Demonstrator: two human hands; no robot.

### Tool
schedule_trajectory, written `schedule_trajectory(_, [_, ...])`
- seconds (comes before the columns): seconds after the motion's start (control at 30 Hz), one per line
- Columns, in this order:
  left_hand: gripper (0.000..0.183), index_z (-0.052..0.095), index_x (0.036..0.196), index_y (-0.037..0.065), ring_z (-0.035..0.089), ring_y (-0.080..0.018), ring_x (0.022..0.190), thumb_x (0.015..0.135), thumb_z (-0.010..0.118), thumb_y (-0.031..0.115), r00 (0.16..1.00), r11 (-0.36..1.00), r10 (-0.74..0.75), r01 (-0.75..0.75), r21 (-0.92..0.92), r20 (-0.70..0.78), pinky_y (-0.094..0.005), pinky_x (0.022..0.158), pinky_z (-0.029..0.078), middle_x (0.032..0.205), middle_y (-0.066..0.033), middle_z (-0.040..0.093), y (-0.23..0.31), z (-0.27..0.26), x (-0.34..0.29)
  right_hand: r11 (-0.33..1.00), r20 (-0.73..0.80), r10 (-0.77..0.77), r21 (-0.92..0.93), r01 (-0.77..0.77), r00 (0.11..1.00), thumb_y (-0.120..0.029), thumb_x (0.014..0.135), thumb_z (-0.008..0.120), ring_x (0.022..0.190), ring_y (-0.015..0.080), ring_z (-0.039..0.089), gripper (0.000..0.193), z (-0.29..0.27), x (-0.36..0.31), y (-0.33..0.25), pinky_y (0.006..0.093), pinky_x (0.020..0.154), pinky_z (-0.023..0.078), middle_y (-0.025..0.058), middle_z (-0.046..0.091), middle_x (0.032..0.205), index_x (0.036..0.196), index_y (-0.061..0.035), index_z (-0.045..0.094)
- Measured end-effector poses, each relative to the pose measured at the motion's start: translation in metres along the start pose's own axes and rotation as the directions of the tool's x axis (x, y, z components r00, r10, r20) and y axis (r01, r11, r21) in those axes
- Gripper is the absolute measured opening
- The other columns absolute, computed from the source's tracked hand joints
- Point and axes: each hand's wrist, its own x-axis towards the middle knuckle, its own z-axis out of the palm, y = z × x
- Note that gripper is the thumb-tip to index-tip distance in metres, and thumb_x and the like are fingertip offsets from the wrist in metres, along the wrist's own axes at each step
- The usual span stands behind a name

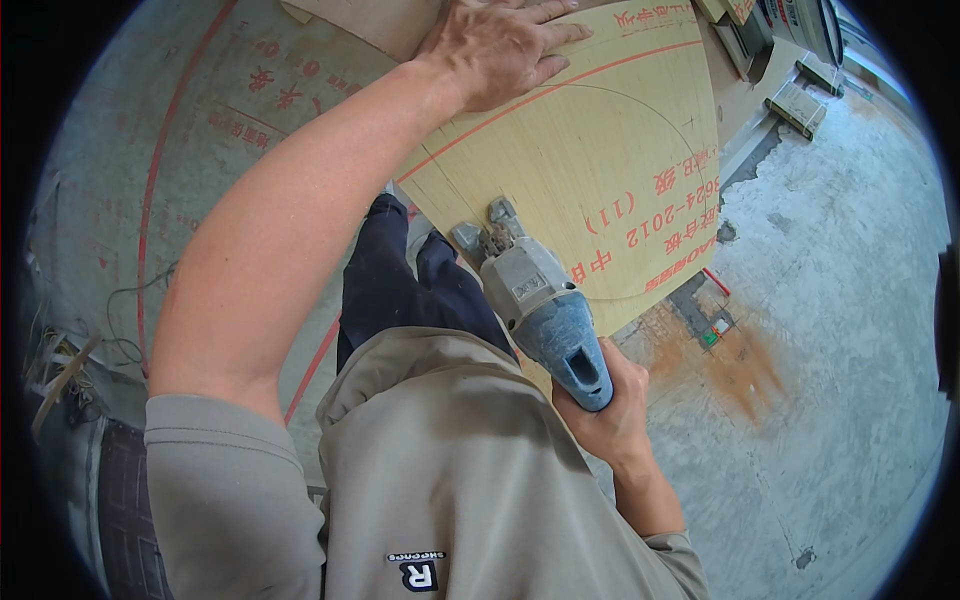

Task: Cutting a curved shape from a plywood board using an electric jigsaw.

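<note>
A pale yellow plywood board [620, 130] with red printing, a red line and a thin drawn curve stretches in front of me. My left hand [495, 52] presses on its far left part, palm down with the fingers spread. At the board's near left edge stands a jigsaw [540, 300] with a dusty grey metal body and a blue handle. Its front end rests on the wood near the drawn line. My right hand [612, 408] is wrapped round the handle from the right; the blade is hidden from view.
Grey concrete floor [840, 300] lies to the right, with a brown stain and a small green object [710, 338]. Wood offcuts and a metal-edged piece [797, 108] are at the far right. Printed floor sheeting [215, 140] covers the left side, where a thin cable [125, 290] lies.
</note>
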Motion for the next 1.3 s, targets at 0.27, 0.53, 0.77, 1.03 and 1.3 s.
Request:
schedule_trajectory(0.27, [0.05,0.054,0.156,0.024,0.033,-0.0289,0.159,0.108,0.053,0.039,0.949,0.995,-0.072,0.089,-0.042,0.307,-0.0791,0.124,0.004,0.168,-0.0042,0.045,0.022,-0.05,0.018,1.0,-0.02,0.022,0.003,-0.022,1.0,-0.002,0.076,0.078,0.067,0.0331,0.067,0.02,0.0,0.001,0.0,0.0363,0.067,0.053,0.0159,0.063,0.077,0.092,0.0008,0.066])
schedule_trajectory(0.53, [0.051,0.054,0.156,0.023,0.033,-0.0289,0.159,0.108,0.053,0.041,0.995,1.0,-0.014,0.013,0.004,0.094,-0.0792,0.124,0.005,0.168,-0.0042,0.045,0.005,-0.004,0.002,1.0,-0.012,0.013,0.002,-0.013,1.0,-0.001,0.076,0.077,0.066,0.0322,0.066,0.02,0.001,0.003,-0.005,0.0361,0.067,0.053,0.0157,0.064,0.078,0.093,0.0008,0.065])
schedule_trajectory(0.77, [0.052,0.054,0.156,0.024,0.033,-0.028,0.159,0.107,0.053,0.041,0.998,0.997,0.046,-0.043,0.067,-0.047,-0.0786,0.124,0.004,0.168,-0.004,0.044,0.009,-0.01,0.0,0.999,0.002,0.039,0.007,-0.039,0.999,-0.001,0.076,0.076,0.068,0.0328,0.067,0.02,-0.002,0.001,-0.004,0.0358,0.069,0.053,0.0161,0.065,0.08,0.093,0.0006,0.065])
schedule_trajectory(1.03, [0.051,0.053,0.157,0.024,0.033,-0.0277,0.159,0.108,0.051,0.041,0.997,0.997,0.011,-0.006,-0.08,0.072,-0.0774,0.125,0.005,0.168,-0.0034,0.044,0.018,-0.027,0.018,0.995,0.089,0.096,-0.022,-0.094,0.991,-0.007,0.072,0.079,0.081,0.0407,0.069,0.029,-0.011,-0.014,0.019,0.0429,0.073,0.055,0.0177,0.066,0.086,0.097,-0.0034,0.063])
schedule_trajectory(1.3, [0.052,0.052,0.157,0.024,0.032,-0.0274,0.159,0.109,0.051,0.042,0.944,0.997,-0.075,0.081,-0.005,0.322,-0.0771,0.126,0.005,0.169,-0.0027,0.043,0.021,-0.046,0.018,0.998,0.065,0.056,-0.015,-0.055,0.996,-0.007,0.072,0.079,0.079,0.0406,0.069,0.029,-0.006,-0.009,0.016,0.0427,0.072,0.055,0.0178,0.066,0.084,0.096,-0.0034,0.063])
